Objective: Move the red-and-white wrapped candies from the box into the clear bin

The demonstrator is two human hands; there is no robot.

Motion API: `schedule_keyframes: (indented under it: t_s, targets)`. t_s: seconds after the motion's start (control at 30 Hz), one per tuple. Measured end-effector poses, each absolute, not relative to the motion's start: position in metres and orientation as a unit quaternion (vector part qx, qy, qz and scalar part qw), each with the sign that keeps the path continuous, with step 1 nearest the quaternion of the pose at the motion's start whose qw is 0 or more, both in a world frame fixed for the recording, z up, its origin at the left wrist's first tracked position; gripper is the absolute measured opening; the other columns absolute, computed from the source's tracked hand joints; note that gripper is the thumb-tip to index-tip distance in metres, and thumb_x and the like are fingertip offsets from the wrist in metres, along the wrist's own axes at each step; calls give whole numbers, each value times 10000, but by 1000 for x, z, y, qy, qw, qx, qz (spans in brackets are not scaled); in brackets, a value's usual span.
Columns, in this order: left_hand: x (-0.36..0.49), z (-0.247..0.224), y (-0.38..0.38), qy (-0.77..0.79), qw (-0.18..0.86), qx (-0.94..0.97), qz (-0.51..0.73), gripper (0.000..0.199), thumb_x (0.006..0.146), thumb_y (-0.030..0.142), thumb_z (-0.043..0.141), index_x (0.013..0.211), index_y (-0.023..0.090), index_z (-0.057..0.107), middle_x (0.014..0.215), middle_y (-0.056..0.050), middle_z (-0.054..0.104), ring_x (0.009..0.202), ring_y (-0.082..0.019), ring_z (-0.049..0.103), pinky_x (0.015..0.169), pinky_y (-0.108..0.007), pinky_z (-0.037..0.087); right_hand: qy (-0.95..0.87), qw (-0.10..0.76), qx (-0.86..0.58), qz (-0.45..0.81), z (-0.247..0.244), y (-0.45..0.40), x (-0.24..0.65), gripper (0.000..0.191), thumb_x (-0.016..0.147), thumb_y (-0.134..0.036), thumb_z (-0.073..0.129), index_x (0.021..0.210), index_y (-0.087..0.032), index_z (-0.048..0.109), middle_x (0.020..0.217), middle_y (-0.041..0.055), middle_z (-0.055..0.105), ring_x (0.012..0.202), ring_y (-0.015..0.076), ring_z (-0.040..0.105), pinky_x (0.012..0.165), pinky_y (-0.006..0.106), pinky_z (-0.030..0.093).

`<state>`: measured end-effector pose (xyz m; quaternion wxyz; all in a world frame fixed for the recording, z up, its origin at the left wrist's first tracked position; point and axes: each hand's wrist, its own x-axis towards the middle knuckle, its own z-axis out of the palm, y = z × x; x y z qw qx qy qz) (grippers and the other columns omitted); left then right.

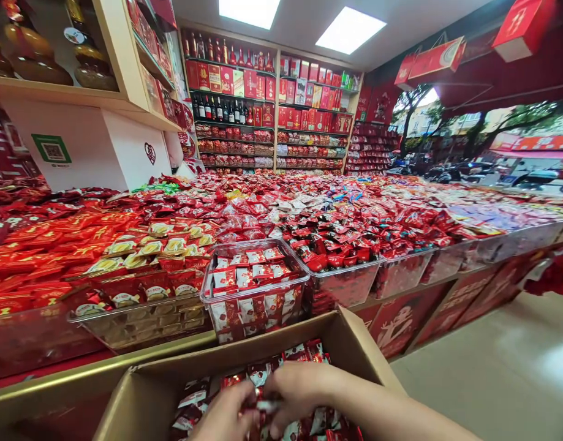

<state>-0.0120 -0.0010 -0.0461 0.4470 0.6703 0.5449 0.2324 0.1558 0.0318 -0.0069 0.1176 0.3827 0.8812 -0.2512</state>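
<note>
An open cardboard box [244, 346] sits low in front of me, with small red and white snack packets [259, 375] lying loose inside. Both of my hands reach down into it, close together among the packets. My left hand [226, 411] has its fingers curled around packets near the middle of the box. My right hand [296, 387] comes in from the right, fingers bent downward on packets, a pale wrapper edge showing between the two hands. The fingertips are blurred and partly hidden, so how many packets they hold is unclear.
Behind the box stands a clear plastic bin [256, 288] of neatly stacked red and white packets. Bins of gold-red packets [143, 288] and dark red packets [340, 257] flank it. Shelves [276, 92] of bottles and boxes line the back wall; tiled floor [487, 361] lies right.
</note>
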Motion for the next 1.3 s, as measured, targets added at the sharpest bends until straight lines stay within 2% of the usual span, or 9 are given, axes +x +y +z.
schedule_keyframes:
  t_s: [0.07, 0.17, 0.37, 0.63, 0.83, 0.97, 1.07, 1.2, 1.3]
  targets:
    - [-13, -34, 7, 530, 443, 675, 258, 32, 677, 181, 533, 646, 189, 535, 599, 42, 542, 634, -153, 500, 596, -241, 359, 874, 42, 394, -281, -2, 33, 162, 311, 627, -424, 570, 825, -185, 602, 659, 1, 570, 563, 117, 482, 428, 186, 291]
    - [-18, -16, 12, 476, 500, 639, 340, 65, 714, 220, 529, 750, 166, 532, 693, 10, 582, 687, -152, 523, 648, -245, 395, 841, -69, 404, -354, 0, 39, 170, 290, 664, -408, 561, 824, -167, 580, 660, -19, 544, 568, 86, 449, 473, 167, 311]
    - [-19, 1, 9, 431, 606, 543, 390, 300, 710, 237, 574, 1002, 186, 530, 957, -43, 619, 908, -182, 541, 807, -294, 407, 767, -174, 371, -494, 6, 42, 174, 290, 663, -394, 589, 789, -142, 519, 654, -38, 474, 570, 65, 392, 502, 159, 314]
    - [-16, 0, 7, 465, 554, 567, 395, 207, 713, 301, 580, 830, 147, 654, 719, -8, 655, 655, -148, 539, 621, -224, 429, 676, -223, 303, -634, 7, 35, 165, 372, 722, -491, 491, 723, -120, 505, 589, -48, 365, 502, 38, 278, 454, 164, 237]
    - [-18, 3, 6, 461, 559, 522, 450, 178, 682, 285, 623, 819, 177, 661, 697, 13, 641, 643, -127, 526, 592, -188, 420, 617, -271, 307, -672, 10, 31, 157, 383, 695, -475, 531, 855, -126, 515, 679, -14, 483, 518, 55, 431, 496, 187, 355]
    - [-22, 3, 6, 462, 600, 475, 449, 233, 697, 329, 604, 885, 196, 636, 643, 20, 627, 583, -112, 512, 521, -177, 408, 654, -358, 382, -546, 10, 24, 153, 311, 647, -376, 617, 818, -139, 508, 668, -9, 541, 602, 92, 484, 553, 205, 395]
    - [-23, 6, 6, 454, 607, 458, 465, 251, 668, 356, 626, 858, 192, 636, 589, 23, 620, 560, -101, 502, 515, -164, 399, 761, -384, 360, -379, 23, 14, 154, 193, 735, -303, 540, 877, -171, 547, 777, 18, 594, 699, 110, 517, 641, 222, 412]
    - [-23, 11, 6, 470, 606, 420, 485, 289, 615, 386, 657, 815, 179, 631, 644, 2, 644, 560, -102, 527, 521, -171, 404, 841, -426, 289, -164, 64, 15, 166, 211, 799, -226, 451, 999, -208, 517, 913, 38, 590, 836, 118, 519, 752, 243, 398]
    - [-20, 9, 7, 489, 596, 415, 483, 326, 572, 407, 677, 794, 173, 630, 618, -3, 644, 537, -106, 531, 507, -180, 399, 835, -417, 359, -32, 99, 42, 178, 177, 802, -276, 448, 931, -178, 519, 860, 47, 582, 786, 121, 519, 707, 240, 389]
